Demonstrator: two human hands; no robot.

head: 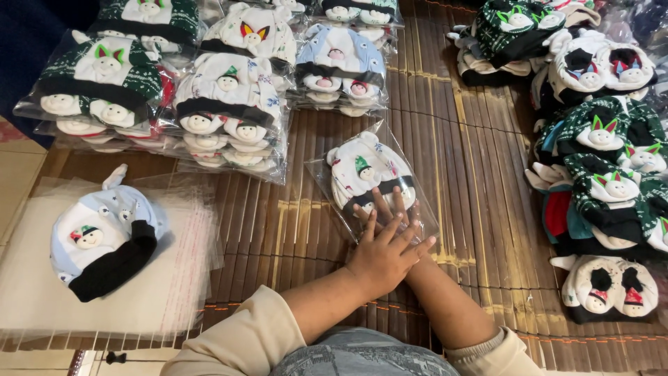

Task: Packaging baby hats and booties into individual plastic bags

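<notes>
Pressing flat, crossed together, left hand [381, 259] over right hand [390, 209], onto clear-bagged white knitted baby hat [365, 177] mid brown bamboo mat [473, 146].

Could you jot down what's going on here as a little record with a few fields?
surface: bamboo mat
left hand: crossed over the right, flat on the bagged hat
right hand: beneath the left, fingers spread on the same bag
bagged hat: white baby hat with a small face, in a clear bag, mid-mat
loose hat: pale blue with a black cuff, lying on a stack of empty bags at left
packed piles: bagged hats stacked at the far side
unbagged hats: heaped at right, green, black and white
</notes>
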